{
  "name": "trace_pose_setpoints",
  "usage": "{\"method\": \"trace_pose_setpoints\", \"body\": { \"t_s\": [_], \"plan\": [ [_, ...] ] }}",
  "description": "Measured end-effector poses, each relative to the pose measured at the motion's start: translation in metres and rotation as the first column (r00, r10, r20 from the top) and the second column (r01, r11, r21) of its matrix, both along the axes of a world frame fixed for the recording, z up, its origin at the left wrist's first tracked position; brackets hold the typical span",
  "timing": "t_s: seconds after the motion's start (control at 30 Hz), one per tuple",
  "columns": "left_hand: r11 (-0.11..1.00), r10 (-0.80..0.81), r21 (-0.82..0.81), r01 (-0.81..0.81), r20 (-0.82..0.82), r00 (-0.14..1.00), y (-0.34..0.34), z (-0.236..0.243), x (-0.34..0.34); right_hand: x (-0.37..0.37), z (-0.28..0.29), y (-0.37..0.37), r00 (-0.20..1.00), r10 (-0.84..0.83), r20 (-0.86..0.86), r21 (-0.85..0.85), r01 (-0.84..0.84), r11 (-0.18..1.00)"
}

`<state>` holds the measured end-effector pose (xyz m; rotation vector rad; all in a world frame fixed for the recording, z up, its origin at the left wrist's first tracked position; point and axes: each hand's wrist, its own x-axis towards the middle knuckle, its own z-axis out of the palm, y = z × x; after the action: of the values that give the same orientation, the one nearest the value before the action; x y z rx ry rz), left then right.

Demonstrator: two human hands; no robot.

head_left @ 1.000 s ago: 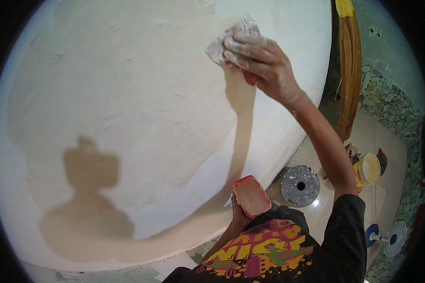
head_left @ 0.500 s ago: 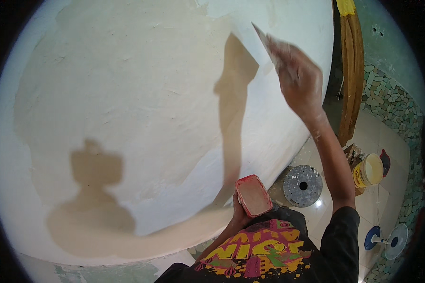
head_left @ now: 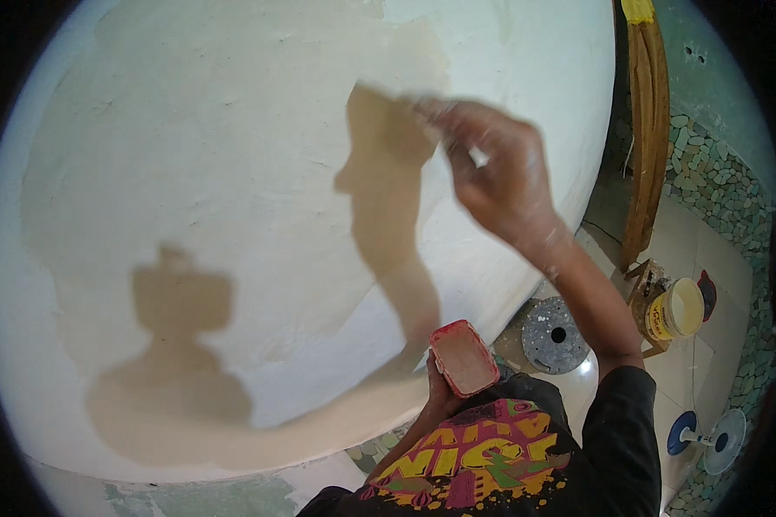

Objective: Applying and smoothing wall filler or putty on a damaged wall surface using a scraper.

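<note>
My right hand [head_left: 483, 155], powdered white and motion-blurred, is raised over the large curved cream-white surface [head_left: 233, 172]. Its fingers are pinched round a thin flat spreader [head_left: 427, 112], seen almost edge-on and largely hidden by the fingers. A dark shadow of the hand lies just to its left; whether the blade touches the surface I cannot tell. Low at centre, my left hand [head_left: 438, 383] is closed round the side of a red-rimmed rectangular tub [head_left: 464, 353] of smooth beige paste, held against the front of my dark shirt.
At the right are a long wooden piece [head_left: 645, 146] with yellow on top, a grey paint-spotted disc [head_left: 543, 336], a yellow bucket [head_left: 683, 306] on a wooden stand [head_left: 642, 302], and a blue disc and clear disc joined by a white stem [head_left: 703, 439]. A pebbled border [head_left: 716, 181] edges the tiled floor.
My right hand with the spreader dropped back and rightward from high on the surface, then swung leftward, its shadow shifting left too. My left hand and the tub stay nearly in place.
</note>
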<state>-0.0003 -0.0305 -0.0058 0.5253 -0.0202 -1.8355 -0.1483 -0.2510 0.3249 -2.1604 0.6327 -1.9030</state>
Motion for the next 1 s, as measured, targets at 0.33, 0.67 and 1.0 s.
{"method": "trace_pose_setpoints", "body": {
  "t_s": [0.33,0.67,1.0],
  "plan": [
    [0.998,0.046,0.030,-0.047,0.023,0.999,0.001,0.003,-0.002,0.016,-0.012,0.018,0.998,-0.044,-0.048,-0.106,0.038,0.994],
    [0.999,-0.002,-0.051,0.001,-0.039,0.999,0.001,-0.004,0.004,-0.037,-0.067,-0.049,0.884,-0.442,-0.152,-0.420,0.347,0.839],
    [0.999,0.001,-0.038,0.001,0.047,0.999,-0.003,-0.004,0.010,-0.036,-0.130,-0.027,0.940,-0.297,-0.168,-0.159,0.272,0.949]
  ]
}}
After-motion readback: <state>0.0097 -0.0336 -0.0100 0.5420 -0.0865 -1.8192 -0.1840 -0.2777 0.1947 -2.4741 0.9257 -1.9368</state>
